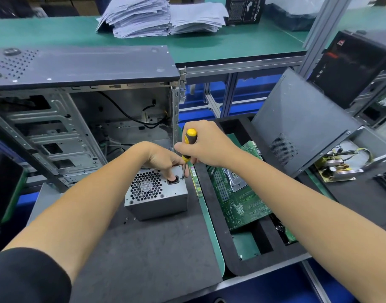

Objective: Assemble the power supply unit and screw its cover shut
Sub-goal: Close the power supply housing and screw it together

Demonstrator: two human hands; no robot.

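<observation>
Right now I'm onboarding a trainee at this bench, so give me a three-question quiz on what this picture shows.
1. True or false: the right hand grips the yellow-and-black screwdriver.
2. The screwdriver tip meets the power supply unit where? A) on the fan grille B) beside the power socket C) on a side wall
3. Fill in: a finger of the left hand presses into the power ____.

Key: 1 true; 2 B; 3 socket.
</observation>
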